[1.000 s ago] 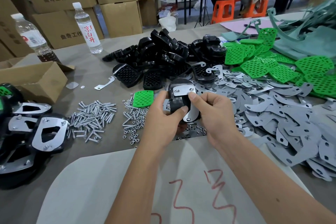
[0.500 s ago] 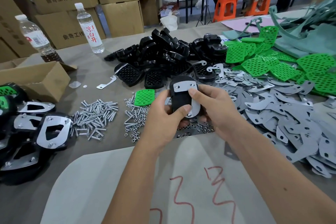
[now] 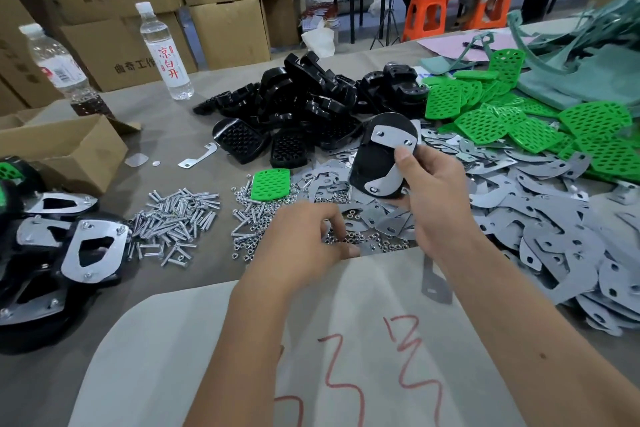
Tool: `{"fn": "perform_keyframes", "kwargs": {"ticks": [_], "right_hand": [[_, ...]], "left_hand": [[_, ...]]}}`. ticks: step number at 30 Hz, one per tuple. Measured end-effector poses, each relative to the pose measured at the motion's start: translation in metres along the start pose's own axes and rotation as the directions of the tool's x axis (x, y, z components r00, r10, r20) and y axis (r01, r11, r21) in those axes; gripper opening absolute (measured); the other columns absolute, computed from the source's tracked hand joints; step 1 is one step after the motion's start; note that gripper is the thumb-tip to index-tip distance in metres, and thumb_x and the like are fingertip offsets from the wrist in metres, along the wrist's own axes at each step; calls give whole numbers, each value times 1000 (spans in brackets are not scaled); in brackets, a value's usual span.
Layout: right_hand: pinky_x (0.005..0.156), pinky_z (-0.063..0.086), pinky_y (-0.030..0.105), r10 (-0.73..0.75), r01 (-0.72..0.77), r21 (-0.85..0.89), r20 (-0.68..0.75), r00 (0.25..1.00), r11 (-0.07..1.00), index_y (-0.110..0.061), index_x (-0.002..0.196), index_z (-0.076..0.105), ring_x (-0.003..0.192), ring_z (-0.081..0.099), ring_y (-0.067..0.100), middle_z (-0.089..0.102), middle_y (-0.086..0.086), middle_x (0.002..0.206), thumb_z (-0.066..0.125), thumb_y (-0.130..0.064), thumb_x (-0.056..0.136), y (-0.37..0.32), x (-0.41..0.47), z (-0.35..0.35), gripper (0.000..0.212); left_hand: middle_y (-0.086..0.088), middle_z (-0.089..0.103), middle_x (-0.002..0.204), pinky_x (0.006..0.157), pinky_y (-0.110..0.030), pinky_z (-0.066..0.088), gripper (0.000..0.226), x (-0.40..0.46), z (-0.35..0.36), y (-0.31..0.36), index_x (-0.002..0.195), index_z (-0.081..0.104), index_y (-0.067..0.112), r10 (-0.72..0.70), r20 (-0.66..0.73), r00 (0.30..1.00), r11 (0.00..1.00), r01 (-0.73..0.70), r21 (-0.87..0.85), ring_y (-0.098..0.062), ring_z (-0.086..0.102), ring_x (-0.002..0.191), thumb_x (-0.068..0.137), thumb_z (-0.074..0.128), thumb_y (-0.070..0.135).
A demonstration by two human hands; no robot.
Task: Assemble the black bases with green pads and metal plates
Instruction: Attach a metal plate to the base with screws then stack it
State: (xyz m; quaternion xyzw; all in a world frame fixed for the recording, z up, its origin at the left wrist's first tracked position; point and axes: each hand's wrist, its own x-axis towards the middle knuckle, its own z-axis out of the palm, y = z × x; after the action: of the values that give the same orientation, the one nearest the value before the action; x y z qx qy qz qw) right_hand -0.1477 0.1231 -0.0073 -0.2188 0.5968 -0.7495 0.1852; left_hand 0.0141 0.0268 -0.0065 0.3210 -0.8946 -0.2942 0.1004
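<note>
A black base (image 3: 372, 163) is held upright above the bench (image 3: 180, 135) by the right hand (image 3: 433, 198), with the thumb pressed on the edge of a metal plate (image 3: 393, 140) that is fastened across its top by two screws. A second strip of plate (image 3: 386, 180) is seen curving down its right side to a screw at the bottom. The far face of the base is hidden, so a green pad under it cannot be confirmed. The left hand (image 3: 304, 243) is lowered over a scatter of small nuts (image 3: 360, 239), its fingers curled together as if pinching one, though the fingertips are blurred and what they hold cannot be made out. Just beyond it a single green pad (image 3: 270, 183) is laid flat among the nuts, and a pile of bolts (image 3: 176, 215) is spread to its left. A heap of loose black bases (image 3: 298, 104) is stacked behind the held one, green pads (image 3: 540, 125) are piled to the right, and grey plates (image 3: 554, 218) are spread thickly toward the right edge, where they are cut off. Finished assemblies (image 3: 69, 250) are crowded at the left edge, partly out of frame. Open room is left only on the pale sheet (image 3: 207, 340) nearest the person.
</note>
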Motion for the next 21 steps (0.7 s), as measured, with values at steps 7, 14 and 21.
{"fn": "perform_keyframes", "kwargs": {"ticks": [7, 14, 21], "right_hand": [[71, 66, 44, 13, -13, 23, 12, 1000, 1000, -15, 107, 74, 87, 78, 23, 80, 2, 93, 60, -21, 105, 1, -1, -1, 16], [80, 64, 54, -15, 15, -3, 40, 999, 1000, -16, 105, 73, 91, 78, 25, 80, 2, 97, 62, -25, 104, 4, -1, -1, 14], [84, 60, 63, 25, -24, -30, 64, 998, 999, -18, 103, 73, 96, 75, 36, 79, 6, 97, 64, -30, 100, 10, -1, 3, 14]], "left_hand": [[0, 65, 97, 88, -43, 47, 15, 6, 5, 5, 85, 61, 26, -19, -187, 982, 988, 47, 149, -25, 56, 100, 97, 71, 28], [-10, 65, 113, 88, -44, 48, 17, 3, 3, 3, 113, 53, 14, -82, -260, 962, 956, 149, 251, -32, 59, 106, 99, 56, 5], [-15, 58, 123, 94, -41, 39, 25, -1, -3, 2, 121, 52, 12, -169, -316, 934, 898, 278, 341, -37, 51, 118, 103, 60, 28]]}}
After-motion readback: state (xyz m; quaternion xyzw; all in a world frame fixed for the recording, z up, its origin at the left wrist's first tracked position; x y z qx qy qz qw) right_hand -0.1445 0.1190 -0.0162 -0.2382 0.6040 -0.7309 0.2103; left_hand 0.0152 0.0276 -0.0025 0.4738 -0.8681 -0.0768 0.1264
